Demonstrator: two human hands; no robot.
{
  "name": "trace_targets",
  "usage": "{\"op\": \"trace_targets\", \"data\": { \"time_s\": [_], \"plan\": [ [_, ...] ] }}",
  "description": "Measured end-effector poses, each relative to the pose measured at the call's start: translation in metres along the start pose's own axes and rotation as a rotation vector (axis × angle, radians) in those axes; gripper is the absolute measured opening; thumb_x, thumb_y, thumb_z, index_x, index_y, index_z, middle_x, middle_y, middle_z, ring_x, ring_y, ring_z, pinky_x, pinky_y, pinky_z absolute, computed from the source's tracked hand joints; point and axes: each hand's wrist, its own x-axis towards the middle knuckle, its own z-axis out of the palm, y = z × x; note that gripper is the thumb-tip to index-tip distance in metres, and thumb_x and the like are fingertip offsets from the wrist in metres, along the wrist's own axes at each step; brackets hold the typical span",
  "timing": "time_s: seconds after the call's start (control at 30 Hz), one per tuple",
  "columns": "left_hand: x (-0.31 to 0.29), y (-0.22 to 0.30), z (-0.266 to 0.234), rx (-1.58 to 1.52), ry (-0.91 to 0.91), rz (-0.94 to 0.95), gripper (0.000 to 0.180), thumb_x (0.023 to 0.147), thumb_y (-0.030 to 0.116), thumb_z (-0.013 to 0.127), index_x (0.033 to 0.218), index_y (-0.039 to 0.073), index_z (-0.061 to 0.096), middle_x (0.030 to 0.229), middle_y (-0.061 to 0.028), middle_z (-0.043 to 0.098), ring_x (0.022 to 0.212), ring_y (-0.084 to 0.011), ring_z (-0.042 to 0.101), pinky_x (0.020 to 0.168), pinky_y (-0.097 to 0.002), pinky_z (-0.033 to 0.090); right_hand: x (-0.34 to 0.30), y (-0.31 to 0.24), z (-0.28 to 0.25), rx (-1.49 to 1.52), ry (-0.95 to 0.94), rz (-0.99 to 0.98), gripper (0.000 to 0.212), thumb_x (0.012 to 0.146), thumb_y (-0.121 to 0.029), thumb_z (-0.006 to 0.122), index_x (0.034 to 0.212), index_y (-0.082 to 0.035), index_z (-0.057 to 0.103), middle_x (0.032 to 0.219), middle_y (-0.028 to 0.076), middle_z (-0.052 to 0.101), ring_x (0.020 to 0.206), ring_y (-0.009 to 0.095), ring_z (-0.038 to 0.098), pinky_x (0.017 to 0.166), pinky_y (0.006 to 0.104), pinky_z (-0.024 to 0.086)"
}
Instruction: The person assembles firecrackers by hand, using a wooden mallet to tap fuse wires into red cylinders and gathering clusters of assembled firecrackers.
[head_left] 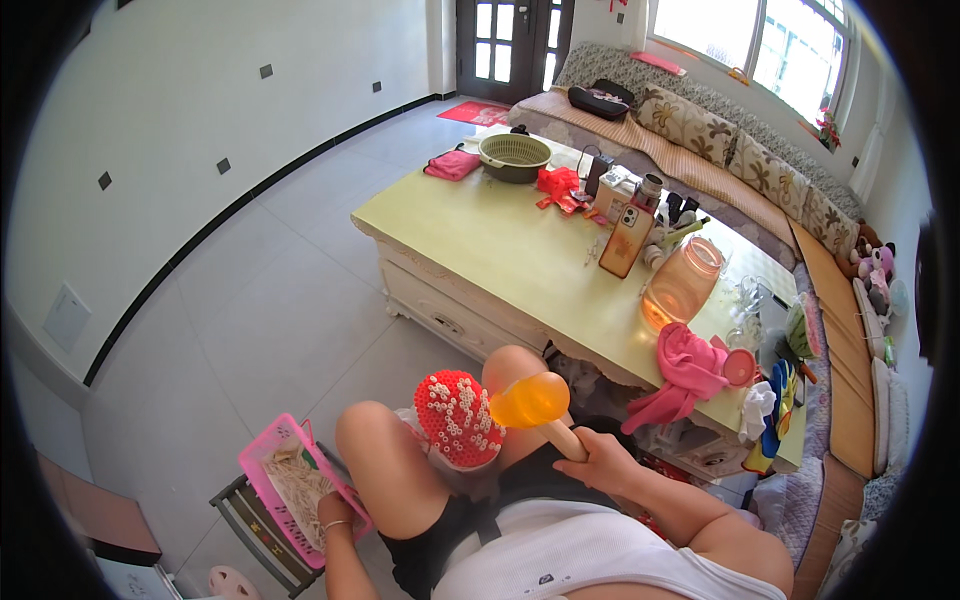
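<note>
Right hand grips mallet; left hand in basket, fingers hidden, grasp can't be told. Red block between knees. Risk: loose knees could let block tip; glancing mallet blow could dislodge white pegs.

- Round red knobbly piece at six o'clock, its face dotted with pale hollow pegs.
- Mallet toward its three o'clock, orange head, pale handle slanting to half-past four.
- Pink basket toward its eight o'clock, holding loose pale sticks.
</note>
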Motion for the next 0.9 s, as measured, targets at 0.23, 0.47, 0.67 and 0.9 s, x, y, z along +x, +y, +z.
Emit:
{"op": "trace_targets", "data": {
  "time_s": [0.23,0.47,0.67,0.9],
  "plan": [
    [0.032,-0.06,0.035,-0.016,0.017,0.016,0.013,0.074,0.015,0.07,0.071,0.003,0.071,0.058,-0.0168,0.063,0.052,-0.0307,0.062,0.055,-0.0447,0.051,0.009,0.012,-0.005,-0.036,0.206,-0.126,0.04,0.078,-0.024,0.084,0.1,-0.001,0.059,0.08,0.024,0.063,0.072,0.044,0.061,0.066,0.0414,0.052],
    [-0.008,-0.069,-0.023,-0.681,0.002,-0.506,0.016,0.092,0.017,0.069,0.085,0.003,0.065,0.059,-0.0055,0.053,0.041,-0.015,0.043,0.037,-0.0314,0.027,0.021,0.017,0.005,0.076,0.087,-0.101,0.039,0.08,-0.016,0.082,0.108,-0.001,0.059,0.076,0.018,0.06,0.064,0.028,0.054,0.065,0.0356,0.049],
    [-0.036,-0.007,-0.074,-0.863,0.257,-0.267,0.026,0.096,0.016,0.066,0.075,0.002,0.061,0.058,0.0,0.047,0.046,-0.0096,0.042,0.042,-0.0274,0.03,0.014,0.025,0.009,0.075,0.084,-0.143,0.036,0.081,-0.012,0.08,0.107,-0.001,0.058,0.071,0.01,0.056,0.058,0.019,0.054,0.057,0.0316,0.046],
    [-0.095,0.217,-0.158,-0.364,0.33,0.552,0.017,0.094,0.011,0.064,0.105,0.001,0.071,0.084,-0.0113,0.067,0.07,-0.0254,0.063,0.063,-0.0362,0.05,0.011,-0.008,-0.007,0.253,-0.139,0.045,0.035,0.082,-0.014,0.079,0.105,0.0,0.057,0.069,0.015,0.056,0.061,0.026,0.058,0.059,0.0359,0.048]
  ]
}}
